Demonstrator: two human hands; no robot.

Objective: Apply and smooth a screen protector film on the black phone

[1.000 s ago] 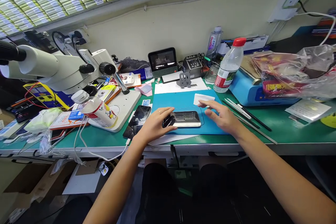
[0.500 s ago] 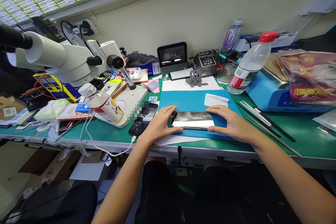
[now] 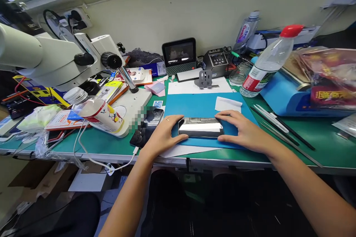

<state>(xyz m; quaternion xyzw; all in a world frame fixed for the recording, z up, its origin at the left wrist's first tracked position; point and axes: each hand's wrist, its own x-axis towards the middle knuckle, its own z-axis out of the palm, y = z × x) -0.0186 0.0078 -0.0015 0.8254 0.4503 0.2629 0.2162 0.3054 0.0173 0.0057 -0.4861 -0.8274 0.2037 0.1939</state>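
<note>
A smartphone (image 3: 200,127) with a glossy, reflecting screen lies sideways between my hands, over a blue mat (image 3: 191,103). My left hand (image 3: 166,133) grips its left end, thumb on the near edge and fingers at the far edge. At the opposite end, my right hand (image 3: 240,131) holds the phone the same way. Whether the phone touches the mat or is slightly raised, I cannot tell. Just left of my left hand, a second dark phone (image 3: 144,129) rests on the bench with a white cable plugged in. A white cloth (image 3: 228,104) lies beyond my right hand.
To the left stand a microscope (image 3: 55,55) and a drink bottle (image 3: 100,113). On the right are tweezers and thin tools (image 3: 280,126), a red-capped water bottle (image 3: 269,63) and a blue machine (image 3: 289,96). A small tablet (image 3: 179,55) leans at the back, beside a grey holder (image 3: 205,79).
The view has shifted a little, so the bench items on the left sit further left. The phone looks tipped slightly differently, its near edge showing more. Both hands keep their hold.
</note>
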